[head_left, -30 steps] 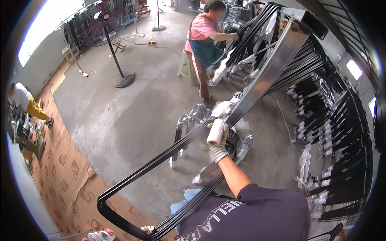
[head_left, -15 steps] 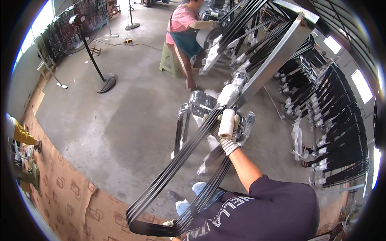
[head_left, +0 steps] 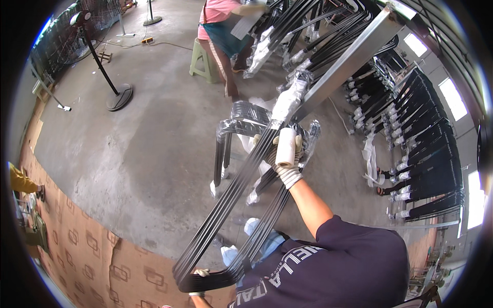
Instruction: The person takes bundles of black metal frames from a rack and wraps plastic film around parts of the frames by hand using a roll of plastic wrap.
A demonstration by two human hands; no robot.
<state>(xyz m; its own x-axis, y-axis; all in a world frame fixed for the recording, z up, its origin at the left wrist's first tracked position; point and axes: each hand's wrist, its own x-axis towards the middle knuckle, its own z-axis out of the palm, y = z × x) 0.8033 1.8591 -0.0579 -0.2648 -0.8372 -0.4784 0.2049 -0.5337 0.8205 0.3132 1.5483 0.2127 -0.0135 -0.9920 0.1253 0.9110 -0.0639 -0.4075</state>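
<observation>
My gloved right hand (head_left: 290, 173) is closed around a white roll of wrapping film (head_left: 285, 147), beside the upper part of a bundle of black bent tubes (head_left: 233, 187). Clear and white film (head_left: 289, 105) covers the bundle's upper end, next to a slanted metal beam (head_left: 349, 61). At the lower bend, my gloved left hand (head_left: 201, 273) is closed on the tubes, its palm partly hidden behind them. Another wrapped bundle of black bent tubes (head_left: 246, 114) stands just beyond, left of the roll.
Ahead, a co-worker in a pink top (head_left: 218, 11) is beside a green stool (head_left: 203, 61) and more wrapped tubes. Rows of black frames (head_left: 426, 149) stand at right. A fan stand (head_left: 119, 97) is at left; patterned brown sheeting (head_left: 92, 246) covers the near-left floor.
My view has shifted slightly. My left hand has moved left along the tubes' lower bend, with more of its fingers showing. My right hand still holds the roll. The co-worker's arm has moved.
</observation>
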